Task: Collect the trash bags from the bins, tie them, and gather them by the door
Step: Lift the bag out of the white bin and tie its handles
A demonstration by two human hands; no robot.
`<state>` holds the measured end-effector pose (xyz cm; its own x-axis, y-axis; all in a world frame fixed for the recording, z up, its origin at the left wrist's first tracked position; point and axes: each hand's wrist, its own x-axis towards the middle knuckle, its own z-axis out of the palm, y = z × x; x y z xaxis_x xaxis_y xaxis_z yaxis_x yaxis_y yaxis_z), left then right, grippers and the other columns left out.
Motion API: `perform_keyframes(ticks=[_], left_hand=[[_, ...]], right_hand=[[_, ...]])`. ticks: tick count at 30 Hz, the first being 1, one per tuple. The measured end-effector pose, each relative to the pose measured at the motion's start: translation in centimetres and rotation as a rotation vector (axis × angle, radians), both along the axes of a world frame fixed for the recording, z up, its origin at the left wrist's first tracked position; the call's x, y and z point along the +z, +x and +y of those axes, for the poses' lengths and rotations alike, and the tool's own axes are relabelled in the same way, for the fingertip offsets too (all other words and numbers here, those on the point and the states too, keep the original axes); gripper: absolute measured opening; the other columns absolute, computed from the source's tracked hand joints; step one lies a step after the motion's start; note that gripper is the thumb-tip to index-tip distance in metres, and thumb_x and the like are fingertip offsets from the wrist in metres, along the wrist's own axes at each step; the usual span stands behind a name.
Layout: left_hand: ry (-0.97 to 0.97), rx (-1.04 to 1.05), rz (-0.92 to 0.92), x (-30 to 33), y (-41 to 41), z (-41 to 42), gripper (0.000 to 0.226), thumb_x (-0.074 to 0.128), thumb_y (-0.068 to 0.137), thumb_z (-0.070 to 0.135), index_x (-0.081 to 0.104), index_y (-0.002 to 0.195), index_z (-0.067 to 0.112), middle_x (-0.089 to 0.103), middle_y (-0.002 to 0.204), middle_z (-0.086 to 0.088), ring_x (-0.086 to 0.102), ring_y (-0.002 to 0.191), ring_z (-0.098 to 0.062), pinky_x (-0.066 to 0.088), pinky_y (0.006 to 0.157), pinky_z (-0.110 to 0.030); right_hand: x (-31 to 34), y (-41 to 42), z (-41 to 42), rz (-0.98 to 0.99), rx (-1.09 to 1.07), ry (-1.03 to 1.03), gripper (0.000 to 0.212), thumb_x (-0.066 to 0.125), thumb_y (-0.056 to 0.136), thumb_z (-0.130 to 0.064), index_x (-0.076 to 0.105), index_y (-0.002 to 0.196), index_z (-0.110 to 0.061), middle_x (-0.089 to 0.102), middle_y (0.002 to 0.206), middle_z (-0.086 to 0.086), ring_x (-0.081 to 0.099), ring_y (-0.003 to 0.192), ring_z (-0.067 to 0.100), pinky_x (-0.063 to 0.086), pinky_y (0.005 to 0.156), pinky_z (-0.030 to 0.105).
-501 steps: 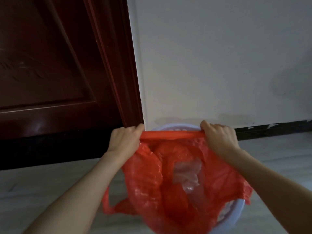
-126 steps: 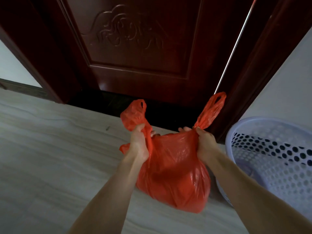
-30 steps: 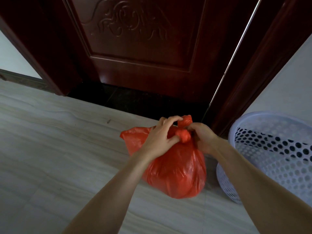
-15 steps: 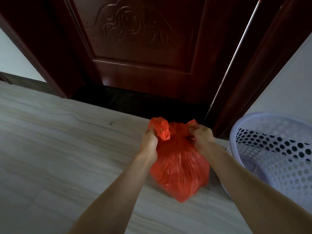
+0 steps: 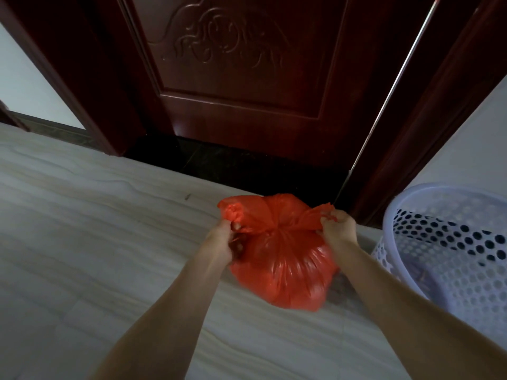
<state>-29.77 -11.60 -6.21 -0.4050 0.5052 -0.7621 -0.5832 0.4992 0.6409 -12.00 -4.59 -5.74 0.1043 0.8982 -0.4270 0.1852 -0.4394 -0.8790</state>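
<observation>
trash bag (image 5: 285, 259): orange-red | bin (image 5: 450, 242): pale lilac, round-hole pattern | door (image 5: 241, 64): dark red-brown, carved scrollwork

There is one red bag (image 5: 282, 259). There is one basket (image 5: 450, 242) with lots of little holes. There is one dark door (image 5: 238, 67). There are two hands, a left hand (image 5: 222, 242) and a right hand (image 5: 338, 229), and two bare arms.
</observation>
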Motion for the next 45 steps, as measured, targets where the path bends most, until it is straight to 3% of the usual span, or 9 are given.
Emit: perform_keyframes(ticks=[7, 10, 12, 17, 26, 30, 38, 42, 45], left_hand=[[0.196, 0.036, -0.261, 1.6, -1.4, 0.0, 0.054, 0.017, 0.093, 0.032, 0.052, 0.115, -0.002, 0.06, 0.106, -0.02, 0.058, 0.098, -0.03, 0.049, 0.077, -0.038], [0.313, 0.104, -0.348, 1.4, -0.2, 0.3, 0.034, 0.027, 0.085, 0.01, 0.054, 0.097, -0.006, 0.064, 0.092, -0.02, 0.055, 0.098, -0.029, 0.046, 0.087, -0.039], [0.28, -0.116, -0.017, 1.2, 0.8, 0.9, 0.019, 0.037, 0.079, -0.005, 0.053, 0.075, 0.004, 0.063, 0.068, -0.01, 0.055, 0.079, -0.023, 0.046, 0.075, -0.03], [0.198, -0.534, 1.085, 0.6, 2.6, 0.8, 0.023, 0.052, 0.093, 0.017, 0.061, 0.105, -0.001, 0.063, 0.107, -0.018, 0.058, 0.103, -0.029, 0.034, 0.083, -0.027], [0.373, -0.306, 0.638, 1.7, 4.8, 2.4, 0.026, 0.035, 0.098, 0.009, 0.059, 0.087, 0.01, 0.048, 0.058, -0.001, 0.048, 0.047, -0.006, 0.037, 0.054, -0.027], [0.067, -0.63, 1.015, 1.7, 3.1, 2.1, 0.027, 0.035, 0.093, 0.01, 0.049, 0.115, 0.003, 0.061, 0.111, -0.025, 0.057, 0.105, -0.039, 0.042, 0.087, -0.04], [-0.114, -1.185, 1.168, 2.0, 3.4, 1.8, 0.101, 0.06, 0.077, 0.037, -0.012, 0.147, 0.021, 0.018, 0.152, -0.013, 0.019, 0.142, -0.03, 0.018, 0.117, -0.044], [-0.225, -1.126, 1.391, 1.2, 5.2, 1.9, 0.099, 0.055, 0.073, 0.066, 0.007, 0.148, 0.023, 0.037, 0.141, -0.015, 0.036, 0.132, -0.033, 0.025, 0.11, -0.047], [-0.234, -0.967, 1.514, 1.1, 6.2, 2.3, 0.053, 0.044, 0.087, 0.043, 0.039, 0.135, 0.023, 0.053, 0.128, -0.012, 0.05, 0.119, -0.031, 0.028, 0.105, -0.045]], right_hand=[[-0.6, 0.2, 0.0, 0.097, 0.176, 0.056, 0.032, 0.045, 0.085, 0.003, 0.056, 0.076, -0.025, 0.058, 0.081, 0.006, 0.054, 0.078, 0.022, 0.045, 0.072, 0.035], [-0.3, 0.1, 0.2, 0.165, 0.177, 0.066, 0.032, 0.049, 0.083, 0.003, 0.061, 0.076, -0.026, 0.062, 0.087, 0.009, 0.055, 0.08, 0.026, 0.046, 0.075, 0.037], [-0.1, 0.1, 0.3, 0.225, 0.15, 0.056, 0.033, 0.051, 0.082, 0.002, 0.063, 0.076, -0.028, 0.064, 0.103, 0.014, 0.059, 0.094, 0.03, 0.048, 0.088, 0.042], [0.4, 0.3, 0.5, 0.433, 0.043, -0.003, 0.03, 0.05, 0.087, 0.003, 0.064, 0.08, -0.022, 0.064, 0.105, 0.008, 0.06, 0.101, 0.026, 0.047, 0.097, 0.039], [1.1, 0.2, 0.7, 0.67, -0.076, -0.144, 0.023, 0.053, 0.083, 0.004, 0.063, 0.091, -0.015, 0.066, 0.088, 0.008, 0.066, 0.073, 0.019, 0.053, 0.06, 0.029], [2.0, 1.1, 1.9, 0.738, -0.086, -0.162, 0.032, 0.054, 0.084, -0.009, 0.054, 0.113, -0.024, 0.06, 0.079, 0.001, 0.061, 0.063, 0.013, 0.047, 0.055, 0.026], [4.7, 2.0, 3.5, 0.587, -0.096, -0.002, 0.029, 0.038, 0.085, -0.002, 0.055, 0.064, -0.011, 0.057, 0.039, -0.004, 0.055, 0.049, 0.013, 0.045, 0.056, 0.028], [5.5, 2.5, 3.3, 0.678, -0.109, 0.039, 0.034, 0.033, 0.074, 0.002, 0.049, 0.048, -0.013, 0.049, 0.038, -0.004, 0.043, 0.052, 0.015, 0.04, 0.055, 0.028], [5.9, 2.6, 2.8, 0.819, -0.055, 0.007, 0.012, 0.037, 0.054, -0.007, 0.044, 0.046, -0.012, 0.046, 0.04, 0.0, 0.042, 0.052, 0.018, 0.04, 0.058, 0.029]])
